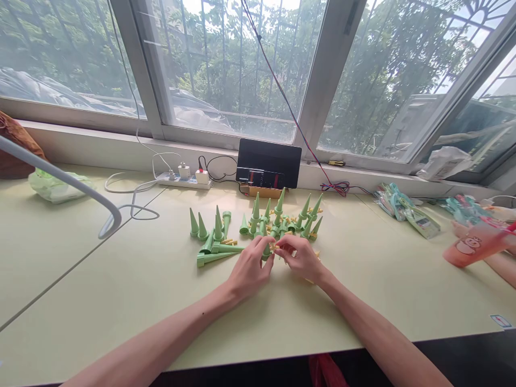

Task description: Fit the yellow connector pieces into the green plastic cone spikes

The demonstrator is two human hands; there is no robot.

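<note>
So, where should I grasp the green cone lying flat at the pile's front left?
Probably pinch the lying green cone near its wide left end, coming from above: it lies flat on the table, that end is free, and the thin tip points into the pile.

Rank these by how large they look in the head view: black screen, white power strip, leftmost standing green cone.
1. black screen
2. white power strip
3. leftmost standing green cone, smallest although it stands nearer the camera

Bare left hand (250, 269) and bare right hand (301, 259) on slim, unclothed forearms (uncovered as far as they show).
</note>
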